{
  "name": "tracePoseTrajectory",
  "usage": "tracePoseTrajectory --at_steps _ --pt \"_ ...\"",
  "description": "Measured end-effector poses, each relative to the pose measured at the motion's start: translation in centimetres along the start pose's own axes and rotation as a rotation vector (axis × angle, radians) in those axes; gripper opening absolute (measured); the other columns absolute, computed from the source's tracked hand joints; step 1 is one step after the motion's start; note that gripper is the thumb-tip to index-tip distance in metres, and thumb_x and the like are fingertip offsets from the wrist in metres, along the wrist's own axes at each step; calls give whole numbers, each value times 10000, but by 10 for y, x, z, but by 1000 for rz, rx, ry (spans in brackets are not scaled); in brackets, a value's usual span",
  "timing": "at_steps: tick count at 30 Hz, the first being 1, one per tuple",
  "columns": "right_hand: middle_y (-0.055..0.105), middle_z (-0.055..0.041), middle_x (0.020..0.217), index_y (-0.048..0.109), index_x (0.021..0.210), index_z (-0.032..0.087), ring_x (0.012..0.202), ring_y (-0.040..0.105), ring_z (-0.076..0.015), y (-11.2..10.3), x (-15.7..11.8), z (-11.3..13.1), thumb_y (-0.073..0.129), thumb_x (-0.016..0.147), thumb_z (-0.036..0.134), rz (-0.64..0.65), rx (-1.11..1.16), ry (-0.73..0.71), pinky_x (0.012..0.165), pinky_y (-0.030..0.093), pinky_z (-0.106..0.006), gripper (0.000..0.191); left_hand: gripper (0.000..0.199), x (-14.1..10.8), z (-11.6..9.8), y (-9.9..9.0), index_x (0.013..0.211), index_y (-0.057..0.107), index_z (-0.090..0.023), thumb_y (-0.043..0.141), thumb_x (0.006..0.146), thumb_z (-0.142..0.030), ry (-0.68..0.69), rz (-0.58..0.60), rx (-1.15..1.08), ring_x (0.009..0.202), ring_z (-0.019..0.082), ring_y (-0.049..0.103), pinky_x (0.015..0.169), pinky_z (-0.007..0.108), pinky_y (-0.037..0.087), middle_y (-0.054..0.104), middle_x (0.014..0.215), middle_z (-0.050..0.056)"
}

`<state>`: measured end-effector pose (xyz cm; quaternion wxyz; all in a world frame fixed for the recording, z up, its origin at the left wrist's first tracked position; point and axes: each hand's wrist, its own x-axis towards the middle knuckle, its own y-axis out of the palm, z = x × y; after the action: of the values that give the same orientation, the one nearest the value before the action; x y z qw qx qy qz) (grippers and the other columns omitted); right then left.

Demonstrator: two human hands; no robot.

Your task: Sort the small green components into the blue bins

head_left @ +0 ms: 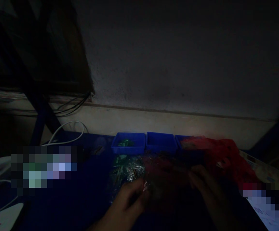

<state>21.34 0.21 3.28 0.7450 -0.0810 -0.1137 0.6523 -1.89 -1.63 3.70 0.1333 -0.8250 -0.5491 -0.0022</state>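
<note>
1. Since the clear bag (135,169) lies just near side of the mid tray (162,142), a bit left, L hand (128,197) can get it w/o much reach; thumb + fingers look closed on its near edge, prob. to steady such slippery stuff.
2. R hand (205,183) is near side of mid tray, off to its right, closest to the red plastic (228,157); too dim + blurred to tell if its fingers grip anything.
3. Green packets (121,158) lie near side + left of mid tray, by the clear bag; more green bits sit in the left tray (128,148), right beside mid tray.
4. Right tray (178,146), other side of mid tray, is partly covered by red plastic. Trays in a row, prob. to keep small stuff sorted & within reach.
5. Surface: dark blue table (64,205) under mid tray; white cable (78,122) loops well left of it.
6. Room: v. dark; grey wall (178,64) w/ pale lower band behind mid tray, blue post (19,70) + black wires (73,107) far left of it.
</note>
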Motion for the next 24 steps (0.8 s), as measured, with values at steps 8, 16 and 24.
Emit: tracePoseTrajectory --at_steps 8,16,24 --pt "600 -67 1149 572 1126 196 949 610 -213 10 -29 -17 561 888 299 535 65 33 797 515 -401 259 152 -1 15 6 856 639 -204 573 850 -341 274 174 302 738 183 592 700 251 491 653 808 35" --pt "598 -61 1170 578 1132 191 974 609 -240 4 -27 -20 562 886 314 527 93 72 804 515 -410 276 247 3 1 5 1081 610 -215 589 836 -192 360 304 217 1061 212 563 926 290 448 604 1141 77" --pt "729 -46 882 695 973 247 751 653 -217 7 -19 -34 649 760 420 432 321 220 675 501 -341 278 536 5 17 10 1311 416 -227 616 815 -187 60 -52 -139 1153 273 518 988 424 400 556 1253 108"
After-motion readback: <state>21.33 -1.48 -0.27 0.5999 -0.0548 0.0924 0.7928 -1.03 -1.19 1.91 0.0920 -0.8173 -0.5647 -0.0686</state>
